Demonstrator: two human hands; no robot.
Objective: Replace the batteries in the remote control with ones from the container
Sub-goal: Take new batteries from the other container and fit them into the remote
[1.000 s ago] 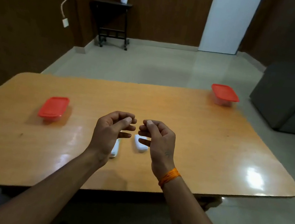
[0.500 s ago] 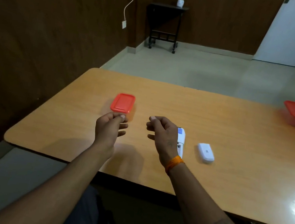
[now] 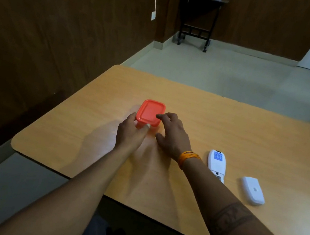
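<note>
A small container with a red lid [image 3: 149, 112] stands on the wooden table [image 3: 241, 130]. My left hand [image 3: 130, 133] clasps its near left corner, thumb on the left side and fingers on the near wall. My right hand [image 3: 173, 135] has its fingers spread, with the index fingertip resting on the lid's right edge. The white remote control [image 3: 216, 165] lies face down to the right of my right wrist, its battery bay uncovered at the near end. Its white battery cover [image 3: 253, 190] lies apart, further right. No batteries can be seen.
The table's rounded left corner [image 3: 17, 140] and near edge are close to my arms. A dark wood wall runs along the left. A black side table [image 3: 198, 21] with a small white pot stands at the far wall.
My head has turned left and both hands have reached forward to the red-lidded container. The left hand has closed on it and the right fingers have landed on its lid.
</note>
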